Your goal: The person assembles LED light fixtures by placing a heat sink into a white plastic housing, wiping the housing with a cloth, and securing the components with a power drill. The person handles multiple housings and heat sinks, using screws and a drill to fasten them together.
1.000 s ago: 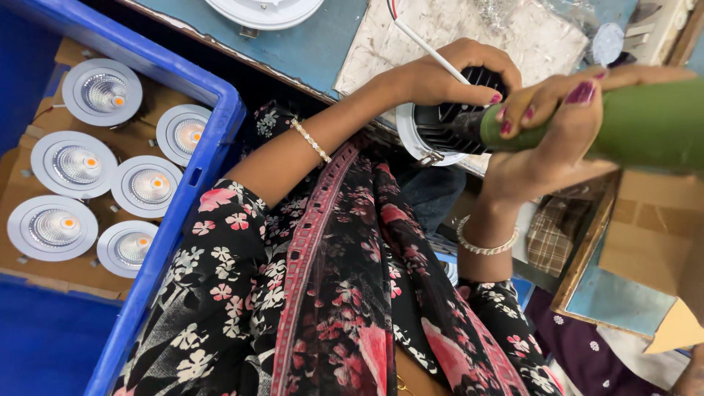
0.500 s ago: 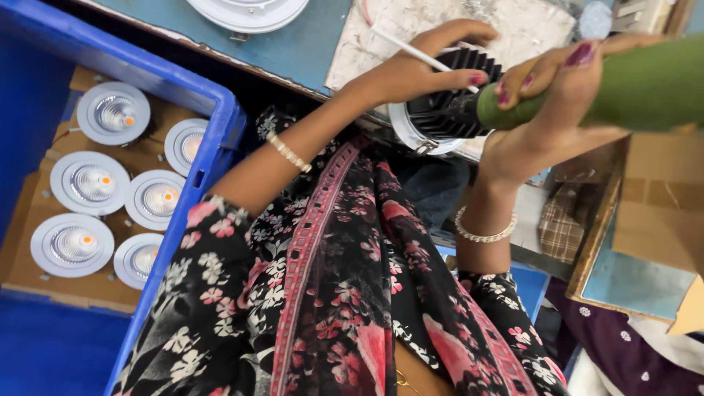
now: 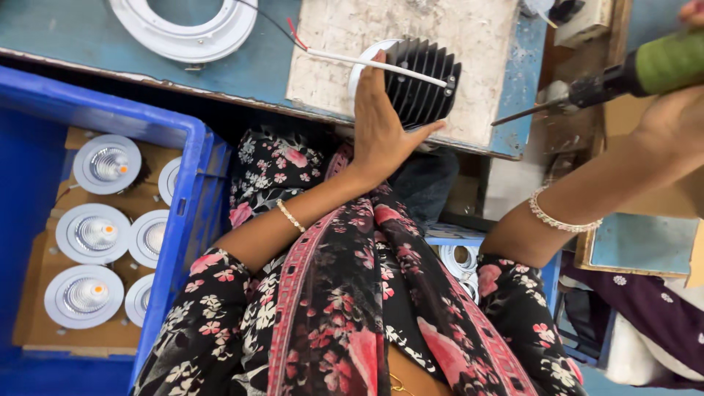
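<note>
Left hand: the left hand (image 3: 381,132) lies against the near side of the black finned heat sink (image 3: 422,79), palm on its white rim, thumb spread toward the tabletop edge; the fingers (image 3: 370,81) lie loosely curved along the rim, steadying it rather than closing around it
Heat sink: it sits on a pale scuffed board (image 3: 411,37) on the tabletop (image 3: 220,70); a white wire (image 3: 374,62) crosses over the fins, and its red and black tail runs away from the heat sink toward the top of the view
Right hand: the right hand (image 3: 678,121) is to the right of the heat sink, well apart from it and mostly cut off by the frame edge; it carries a green-bodied power screwdriver (image 3: 660,66), but how the fingers wrap it cannot be told
Screwdriver bit: the thin bit (image 3: 524,114) points down-left toward the heat sink and stops short of it, over the gap beside the tabletop
White ring: a round white ring (image 3: 183,29) rests on the tabletop left of the heat sink, its far part cut off
Blue crate: the blue crate (image 3: 191,191) stands lower and left of the heat sink; white round downlights (image 3: 95,235) lie in it on cardboard, some half hidden by the crate wall
Below the heat sink: floral sleeves and a lap hide most of what is under the tabletop; a white ring-shaped part (image 3: 462,260) shows only partly between the arms
</note>
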